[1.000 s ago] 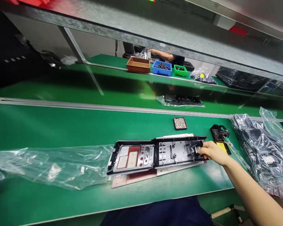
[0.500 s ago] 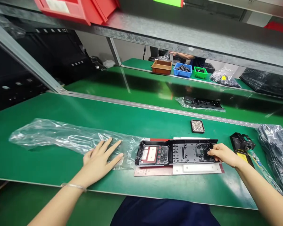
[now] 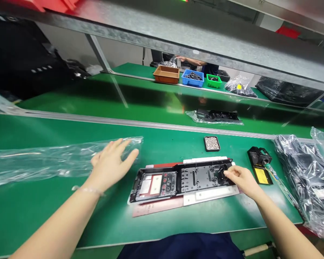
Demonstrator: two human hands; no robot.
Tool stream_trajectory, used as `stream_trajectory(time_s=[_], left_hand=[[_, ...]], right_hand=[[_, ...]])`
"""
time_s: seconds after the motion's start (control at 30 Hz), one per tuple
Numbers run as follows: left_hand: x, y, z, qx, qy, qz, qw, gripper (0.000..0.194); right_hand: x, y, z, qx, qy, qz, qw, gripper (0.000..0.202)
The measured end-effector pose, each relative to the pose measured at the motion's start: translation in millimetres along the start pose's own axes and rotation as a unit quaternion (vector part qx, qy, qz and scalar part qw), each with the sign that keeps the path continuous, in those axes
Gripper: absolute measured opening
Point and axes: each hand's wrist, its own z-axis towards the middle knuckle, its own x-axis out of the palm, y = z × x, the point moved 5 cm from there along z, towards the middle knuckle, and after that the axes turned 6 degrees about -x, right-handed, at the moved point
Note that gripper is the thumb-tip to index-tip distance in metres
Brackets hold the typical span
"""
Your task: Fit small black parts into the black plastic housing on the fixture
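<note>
A long black plastic housing (image 3: 197, 178), its ribbed inside facing up, lies slightly tilted over a red and white flat fixture (image 3: 216, 193). My right hand (image 3: 240, 178) pinches the housing's right end at a small black part. On the left, my left hand (image 3: 112, 162) rests with spread fingers on a clear plastic bag (image 3: 67, 160) that is stretched flat on the green table. The bag's right end lies apart from the housing.
Behind are a small tray of metal pieces (image 3: 212, 143) and a bagged black part (image 3: 218, 116). To the right stand a black holder with yellow sponge (image 3: 261, 172) and bagged parts (image 3: 307, 180). Bins (image 3: 166, 74) and a person's arm (image 3: 191, 61) show beyond.
The bag has moved left and back, away from the housing, with my left hand on it. The housing's left end has swung toward me. The camera view has shifted right.
</note>
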Motion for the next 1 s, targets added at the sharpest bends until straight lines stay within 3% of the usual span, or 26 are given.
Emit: stream_trajectory(time_s=[0.1,0.2,0.3,0.4,0.57,0.8,1.0], left_hand=[[3.7,-59,-50,0.177,-0.036,-0.019,0.983,0.049],[18.0,-113,-102,0.353,-0.063,0.000,0.933,0.053],[32.3,-153,-129,0.429,-0.088,0.023,0.898,0.054],[41.7,-177,-131,0.438,-0.107,0.033,0.892,0.061],[50.1,-185,-122,0.431,-0.111,0.029,0.895,0.080],[53.4,-176,-116,0.439,-0.117,0.007,0.891,0.079],[65.1,-170,-117,0.465,-0.113,0.013,0.878,0.071]], right_hand=[[-18,-18,-10,-0.012,-0.156,0.021,0.987,0.077],[-23,-43,-13,-0.007,-0.256,0.039,0.966,0.083],[-10,-58,-7,-0.008,-0.249,0.091,0.964,0.091],[7,-59,-2,-0.012,-0.190,0.156,0.969,0.092],[8,-60,-5,0.017,-0.146,0.216,0.965,0.102],[-5,-65,9,0.015,-0.139,0.193,0.971,0.097],[2,-57,26,-0.034,-0.092,0.157,0.983,0.085]])
